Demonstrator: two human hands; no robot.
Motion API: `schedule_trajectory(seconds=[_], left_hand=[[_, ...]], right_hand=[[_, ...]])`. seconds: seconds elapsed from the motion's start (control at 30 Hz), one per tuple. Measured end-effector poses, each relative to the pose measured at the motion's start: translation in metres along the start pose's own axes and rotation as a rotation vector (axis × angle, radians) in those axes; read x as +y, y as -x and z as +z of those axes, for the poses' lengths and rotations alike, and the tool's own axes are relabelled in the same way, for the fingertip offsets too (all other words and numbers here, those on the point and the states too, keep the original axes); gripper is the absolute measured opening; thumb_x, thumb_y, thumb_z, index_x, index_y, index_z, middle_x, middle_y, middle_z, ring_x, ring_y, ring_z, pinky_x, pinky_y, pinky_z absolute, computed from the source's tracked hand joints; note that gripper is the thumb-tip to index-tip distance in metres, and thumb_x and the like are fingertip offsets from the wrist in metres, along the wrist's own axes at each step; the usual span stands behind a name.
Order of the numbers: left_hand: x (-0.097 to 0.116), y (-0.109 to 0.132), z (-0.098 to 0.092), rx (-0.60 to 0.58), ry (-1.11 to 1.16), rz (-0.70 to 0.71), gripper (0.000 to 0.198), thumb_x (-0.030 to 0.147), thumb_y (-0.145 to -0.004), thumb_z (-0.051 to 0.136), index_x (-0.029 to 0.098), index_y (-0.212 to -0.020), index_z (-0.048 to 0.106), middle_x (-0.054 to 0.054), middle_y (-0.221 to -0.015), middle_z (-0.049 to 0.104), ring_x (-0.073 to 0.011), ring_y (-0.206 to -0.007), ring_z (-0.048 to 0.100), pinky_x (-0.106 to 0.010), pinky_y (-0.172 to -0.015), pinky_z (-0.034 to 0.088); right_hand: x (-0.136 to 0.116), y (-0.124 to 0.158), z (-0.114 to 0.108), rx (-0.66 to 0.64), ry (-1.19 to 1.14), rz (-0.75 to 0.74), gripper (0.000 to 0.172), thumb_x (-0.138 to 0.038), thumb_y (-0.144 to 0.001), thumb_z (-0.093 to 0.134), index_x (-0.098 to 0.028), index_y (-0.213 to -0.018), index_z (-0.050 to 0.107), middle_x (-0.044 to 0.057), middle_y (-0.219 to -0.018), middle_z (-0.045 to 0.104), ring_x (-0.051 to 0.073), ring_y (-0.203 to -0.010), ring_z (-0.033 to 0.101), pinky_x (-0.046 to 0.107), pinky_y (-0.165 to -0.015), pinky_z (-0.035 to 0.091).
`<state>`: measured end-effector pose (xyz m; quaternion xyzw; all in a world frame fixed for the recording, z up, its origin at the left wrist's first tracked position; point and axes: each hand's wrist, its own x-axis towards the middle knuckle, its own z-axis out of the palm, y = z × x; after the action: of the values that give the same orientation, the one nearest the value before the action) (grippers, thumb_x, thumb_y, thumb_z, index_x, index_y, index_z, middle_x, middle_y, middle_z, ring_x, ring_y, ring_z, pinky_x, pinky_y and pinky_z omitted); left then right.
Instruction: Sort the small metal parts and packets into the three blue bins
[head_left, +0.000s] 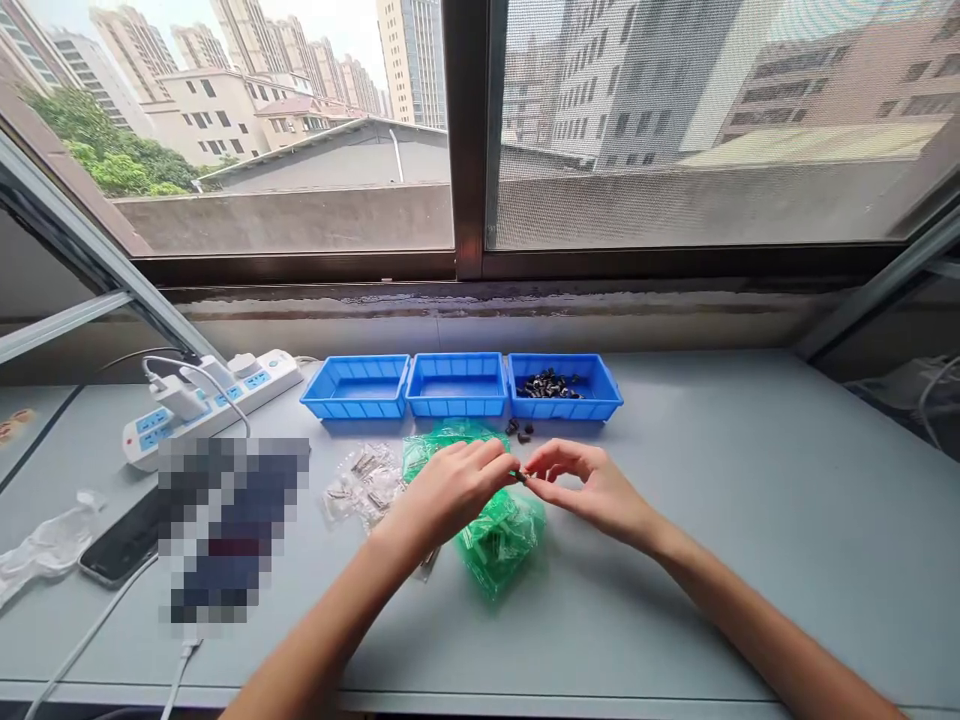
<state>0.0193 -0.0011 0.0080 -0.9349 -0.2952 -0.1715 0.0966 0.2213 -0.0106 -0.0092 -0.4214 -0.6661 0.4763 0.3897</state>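
Note:
Both hands meet above a crumpled green plastic bag point(499, 540). A small dark part point(520, 477), too small to name, is pinched between the fingertips of my left hand point(469, 480) and my right hand point(581, 485). My left hand comes over the bag from the left with its fingers closed together. My right hand holds the part's other end between thumb and forefinger. Just beyond the fingertips, a few loose dark parts point(523, 436) lie on the table. Clear bags of small metal pieces point(367, 478) lie left of the green bag, partly hidden behind my left arm.
Three blue trays stand in a row at the back: the left tray point(354, 408), the middle tray point(456, 407), and the right tray point(570, 409) with dark parts inside. A power strip point(281, 372), a phone point(112, 550), cables and clear plastic point(49, 545) occupy the left side.

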Motion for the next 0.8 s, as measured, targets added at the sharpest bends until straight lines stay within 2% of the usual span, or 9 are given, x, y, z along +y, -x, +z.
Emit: schedule_trajectory(seconds=[0.23,0.4,0.63,0.8], left_hand=[[0.0012,0.0001,0.0004,-0.037,-0.005,0.001,0.019,0.018,-0.099,0.036,0.019,-0.095,0.055,0.0,-0.079,0.061,-0.0116,-0.063,0.06,-0.025,-0.057,0.041],[0.0009,-0.0006,-0.0001,0.01,0.006,0.012,0.019,0.023,-0.1,0.037,0.018,-0.094,0.054,0.0,-0.08,0.061,-0.0122,-0.062,0.06,-0.025,-0.056,0.042],[0.0005,0.001,-0.0009,-0.004,-0.019,0.001,0.012,0.014,-0.096,0.044,0.02,-0.099,0.054,0.001,-0.082,0.06,-0.0125,-0.063,0.059,-0.025,-0.055,0.042],[0.0,0.0013,-0.0012,0.003,-0.004,0.006,0.01,0.012,-0.094,0.048,0.02,-0.096,0.055,0.0,-0.082,0.06,-0.013,-0.063,0.059,-0.025,-0.056,0.043]], right_hand=[[0.0021,0.0012,0.0022,0.006,-0.017,0.006,0.013,-0.033,-0.074,0.068,-0.022,-0.071,0.062,0.001,-0.077,0.069,0.016,-0.07,0.06,0.031,-0.069,0.051],[0.0014,0.0009,0.0021,-0.012,-0.017,0.008,0.015,-0.035,-0.076,0.067,-0.022,-0.072,0.061,0.002,-0.078,0.068,0.016,-0.07,0.059,0.031,-0.068,0.051],[-0.0009,0.0009,0.0015,-0.019,-0.008,0.026,0.022,-0.042,-0.077,0.065,-0.022,-0.07,0.059,0.001,-0.074,0.065,0.016,-0.067,0.059,0.032,-0.068,0.053],[-0.0002,0.0012,0.0007,-0.011,-0.002,0.03,0.021,-0.041,-0.076,0.066,-0.022,-0.07,0.058,0.002,-0.075,0.066,0.016,-0.067,0.059,0.031,-0.066,0.053]])
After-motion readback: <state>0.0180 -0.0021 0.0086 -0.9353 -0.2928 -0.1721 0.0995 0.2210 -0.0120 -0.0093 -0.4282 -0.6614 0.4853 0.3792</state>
